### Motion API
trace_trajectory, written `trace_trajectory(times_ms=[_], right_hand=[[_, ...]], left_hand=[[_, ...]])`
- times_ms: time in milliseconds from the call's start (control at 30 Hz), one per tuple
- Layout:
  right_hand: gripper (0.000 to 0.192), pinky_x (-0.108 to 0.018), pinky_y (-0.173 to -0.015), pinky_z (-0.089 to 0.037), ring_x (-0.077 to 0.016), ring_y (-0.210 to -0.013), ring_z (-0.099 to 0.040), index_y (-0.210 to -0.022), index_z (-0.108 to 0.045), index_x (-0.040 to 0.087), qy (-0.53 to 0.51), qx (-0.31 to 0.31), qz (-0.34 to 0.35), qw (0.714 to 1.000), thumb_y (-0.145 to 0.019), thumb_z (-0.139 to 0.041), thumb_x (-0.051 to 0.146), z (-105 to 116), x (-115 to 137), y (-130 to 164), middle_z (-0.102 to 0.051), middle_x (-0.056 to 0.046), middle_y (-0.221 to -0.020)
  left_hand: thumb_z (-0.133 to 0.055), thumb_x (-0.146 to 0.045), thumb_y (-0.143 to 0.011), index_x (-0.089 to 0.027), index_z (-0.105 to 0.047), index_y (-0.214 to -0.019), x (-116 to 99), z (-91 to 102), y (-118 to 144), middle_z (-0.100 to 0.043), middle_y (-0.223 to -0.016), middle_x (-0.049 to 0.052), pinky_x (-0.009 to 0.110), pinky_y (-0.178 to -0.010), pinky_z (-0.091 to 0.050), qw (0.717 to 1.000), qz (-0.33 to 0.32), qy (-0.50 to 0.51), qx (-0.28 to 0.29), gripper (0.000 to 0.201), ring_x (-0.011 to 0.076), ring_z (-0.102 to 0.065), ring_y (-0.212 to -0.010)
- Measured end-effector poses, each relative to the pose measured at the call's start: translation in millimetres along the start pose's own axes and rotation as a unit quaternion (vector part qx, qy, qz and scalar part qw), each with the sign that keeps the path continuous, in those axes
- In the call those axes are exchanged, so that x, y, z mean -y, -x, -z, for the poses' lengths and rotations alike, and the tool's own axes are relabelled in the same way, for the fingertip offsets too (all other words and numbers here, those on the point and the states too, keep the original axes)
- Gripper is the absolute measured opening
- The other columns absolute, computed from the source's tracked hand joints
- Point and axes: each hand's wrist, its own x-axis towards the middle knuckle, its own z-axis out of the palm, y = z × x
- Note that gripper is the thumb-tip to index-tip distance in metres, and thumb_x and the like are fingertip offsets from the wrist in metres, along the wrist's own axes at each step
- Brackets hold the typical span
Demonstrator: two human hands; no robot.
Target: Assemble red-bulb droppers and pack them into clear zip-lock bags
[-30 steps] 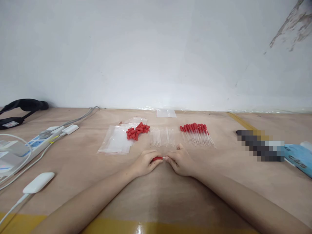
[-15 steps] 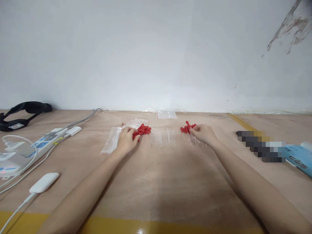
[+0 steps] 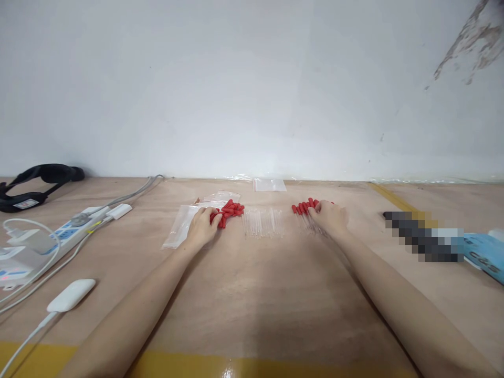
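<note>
Far left of the hands I see a white power strip with grey cables, a black headband behind it, and a white adapter nearer me. Well to their right lies a blue packet.

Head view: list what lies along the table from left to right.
Black strap → power strip → plastic bags → left hand → red caps → clear tubes → capped droppers → right hand → blue pack.
</note>
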Motion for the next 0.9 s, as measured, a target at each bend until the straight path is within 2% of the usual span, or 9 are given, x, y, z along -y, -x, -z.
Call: trace_trajectory(times_ms=[67, 167, 267, 367, 500, 667, 800, 900], right_hand=[[0.030, -0.034, -0.072, -0.034, -0.0218, -0.074, -0.059, -0.070, -0.061, 0.018, -0.020, 0.001, 0.037, 0.999, -0.077, -0.041, 0.040, 1, 11, 6, -0.064, -0.006, -0.070], [0.031, -0.031, -0.068, -0.036, -0.0206, -0.075, -0.058, -0.069, -0.061, 0.018, -0.049, 0.060, 0.083, 0.993, -0.078, -0.039, 0.037, -1, 33, 17, -0.064, -0.007, -0.073], [0.027, -0.029, -0.066, -0.038, -0.0226, -0.083, -0.058, -0.077, -0.063, 0.017, -0.063, 0.123, 0.081, 0.987, -0.077, -0.042, 0.034, -8, 53, 20, -0.064, -0.010, -0.084], [0.027, -0.033, -0.068, -0.040, -0.0260, -0.086, -0.058, -0.083, -0.063, 0.015, -0.055, 0.155, 0.060, 0.985, -0.075, -0.045, 0.033, -14, 66, 15, -0.063, -0.014, -0.089], [0.030, -0.039, -0.076, -0.039, -0.0272, -0.090, -0.057, -0.095, -0.060, 0.013, -0.047, 0.188, 0.034, 0.981, -0.074, -0.046, 0.029, -18, 74, 6, -0.061, -0.015, -0.097], [0.031, -0.042, -0.079, -0.038, -0.0285, -0.095, -0.055, -0.099, -0.059, 0.014, -0.046, 0.216, 0.016, 0.975, -0.073, -0.047, 0.028, -17, 80, 2, -0.059, -0.016, -0.104], [0.028, -0.042, -0.077, -0.038, -0.0297, -0.094, -0.056, -0.096, -0.058, 0.014, -0.056, 0.218, 0.020, 0.974, -0.074, -0.047, 0.027, -13, 81, 4, -0.060, -0.017, -0.102], [0.026, -0.039, -0.075, -0.039, -0.0290, -0.092, -0.056, -0.093, -0.057, 0.013, -0.075, 0.196, 0.048, 0.976, -0.080, -0.039, 0.028, -6, 76, 10, -0.060, -0.017, -0.099]], left_hand=[[-0.044, -0.030, -0.081, -0.019, -0.055, -0.081, 0, -0.4, -1, -0.058, -0.086, 0.005, 0.032, -0.074, -0.042, 1.000, -0.002, -0.002, -0.003, 0.015, 0.0216, -0.055, -0.084], [-0.046, -0.024, -0.078, -0.019, -0.053, -0.074, 0, -1.2, -1, -0.060, -0.082, 0.004, 0.030, -0.071, -0.041, 1.000, -0.007, -0.011, -0.016, 0.010, 0.0212, -0.055, -0.080], [-0.048, -0.023, -0.076, -0.020, -0.053, -0.073, 1, -2.2, -1, -0.061, -0.078, 0.003, 0.030, -0.068, -0.041, 1.000, -0.004, -0.015, -0.025, 0.007, 0.0212, -0.055, -0.078], [-0.050, -0.021, -0.074, -0.020, -0.055, -0.078, 4, -3.7, -2, -0.062, -0.080, 0.003, 0.030, -0.068, -0.042, 1.000, 0.006, -0.010, -0.027, 0.007, 0.0217, -0.056, -0.079], [-0.048, -0.019, -0.075, -0.019, -0.057, -0.084, 4, -5.9, -3, -0.063, -0.085, 0.005, 0.031, -0.071, -0.042, 0.999, 0.012, 0.000, -0.031, 0.013, 0.0211, -0.057, -0.081], [-0.044, -0.018, -0.078, -0.018, -0.055, -0.088, 1, -6.7, -1, -0.059, -0.087, 0.005, 0.031, -0.072, -0.044, 0.997, 0.013, 0.028, -0.075, 0.015, 0.0200, -0.057, -0.080], [-0.042, -0.017, -0.079, -0.016, -0.053, -0.092, -2, -4.4, -2, -0.054, -0.092, 0.007, 0.030, -0.074, -0.047, 0.988, 0.013, 0.082, -0.130, 0.017, 0.0180, -0.056, -0.082], [-0.042, -0.018, -0.081, -0.015, -0.052, -0.096, -15, -1.4, 1, -0.051, -0.096, 0.008, 0.029, -0.077, -0.047, 0.982, -0.018, 0.128, -0.141, 0.019, 0.0170, -0.055, -0.087]])
